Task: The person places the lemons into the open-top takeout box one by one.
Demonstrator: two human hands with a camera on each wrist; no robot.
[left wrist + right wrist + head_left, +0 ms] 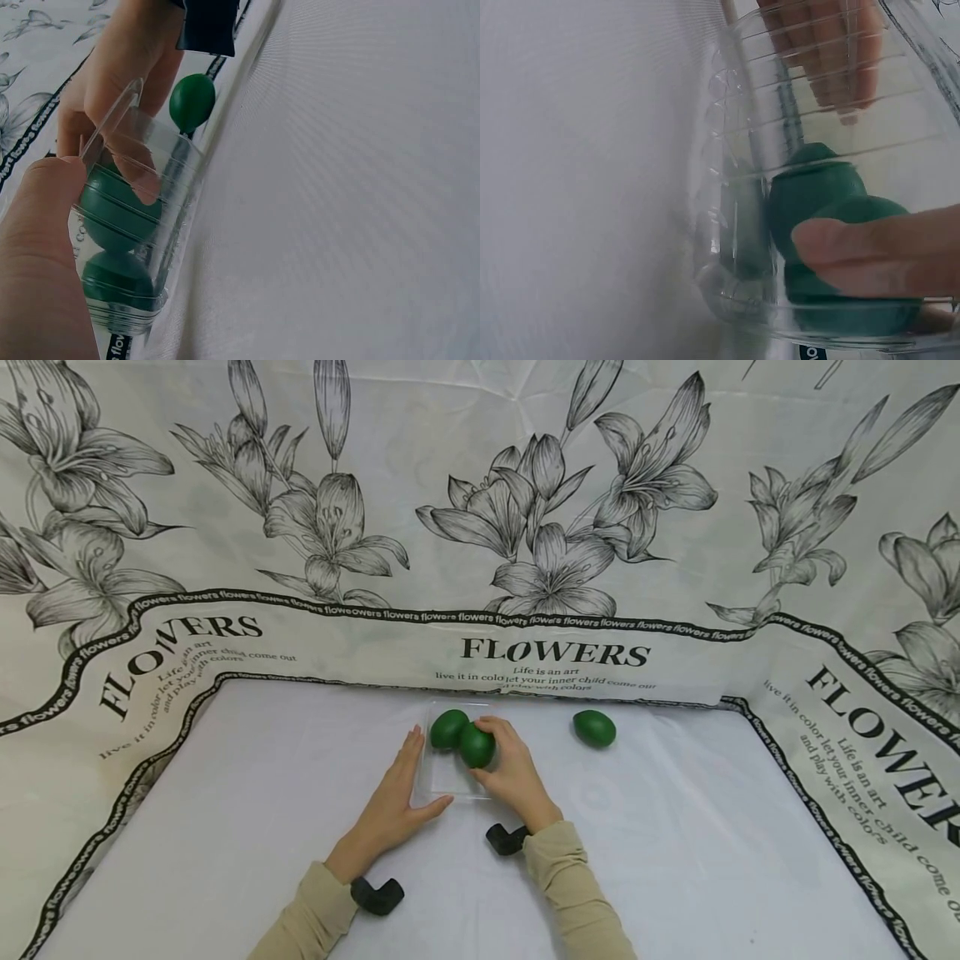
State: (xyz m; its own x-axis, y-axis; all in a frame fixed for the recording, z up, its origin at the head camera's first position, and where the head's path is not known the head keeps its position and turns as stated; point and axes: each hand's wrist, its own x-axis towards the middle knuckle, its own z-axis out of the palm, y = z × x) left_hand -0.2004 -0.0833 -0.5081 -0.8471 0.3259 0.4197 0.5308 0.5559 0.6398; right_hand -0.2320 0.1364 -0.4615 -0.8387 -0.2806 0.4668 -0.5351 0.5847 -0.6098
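A clear plastic box (448, 787) stands toward the back of the table. One green lime (448, 728) lies in its far left part. My right hand (517, 775) pinches a second lime (478, 747) between thumb and fingers, inside the box walls and close against the first one. Along the left side of the box, my left hand (388, 814) rests with straight fingers and its thumb (41, 247) spread toward the near side. Through the clear wall, the right wrist view shows both green fruits and the right thumb (855, 251) on one of them.
A third lime (595, 728) sits on the white tablecloth (675, 843), right of the box. Behind the table hangs a flower-print cloth (375, 652) that also runs along both sides. Each wrist carries a black camera mount (377, 896).
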